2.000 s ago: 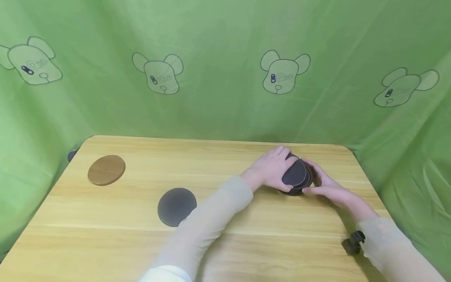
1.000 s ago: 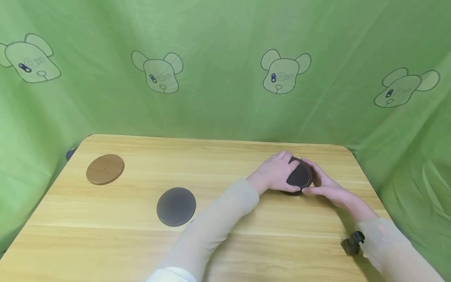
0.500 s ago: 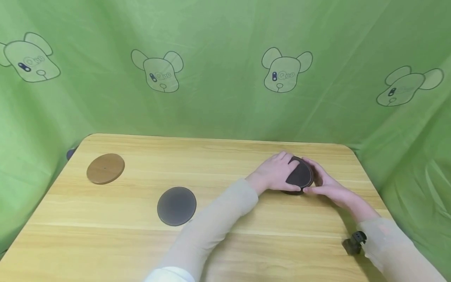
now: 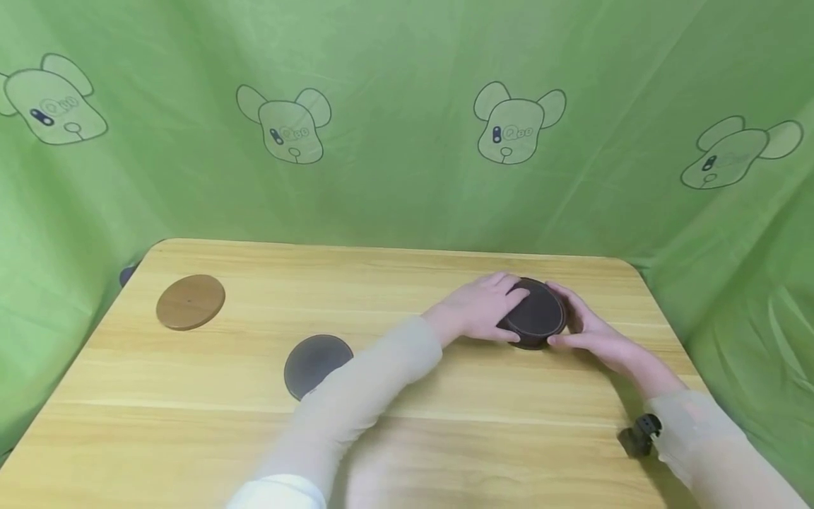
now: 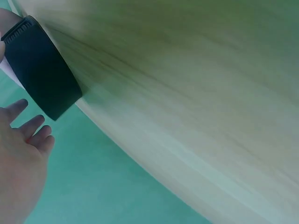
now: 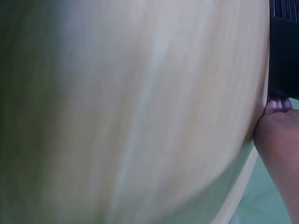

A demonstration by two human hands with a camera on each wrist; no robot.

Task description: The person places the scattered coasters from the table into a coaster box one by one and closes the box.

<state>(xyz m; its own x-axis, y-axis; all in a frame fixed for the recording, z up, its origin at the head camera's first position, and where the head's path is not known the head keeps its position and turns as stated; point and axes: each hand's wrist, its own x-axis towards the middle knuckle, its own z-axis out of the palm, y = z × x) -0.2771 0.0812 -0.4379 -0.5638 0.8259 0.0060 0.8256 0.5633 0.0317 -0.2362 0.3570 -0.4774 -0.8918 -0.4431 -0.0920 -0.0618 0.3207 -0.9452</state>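
Observation:
A round black coaster holder stands at the table's right, with a stack of coasters inside; the top black coaster lies flat, with stitching round its edge. My right hand curls round the holder's right side, thumb at the front and fingers behind. On the left side, my left hand has its fingers spread and relaxed by the rim. The left wrist view shows these fingers apart from the holder. Another black coaster lies on the table, partly covered by my left sleeve.
A brown wooden disc lies at the far left of the wooden table. A small black device sits at my right wrist. Green curtains with bear-head drawings hang along the back and sides.
Two seconds ago my left hand held coasters tilted above the holder, then pressed them down into it. Now it has let go and shifted left. My right hand stays in place.

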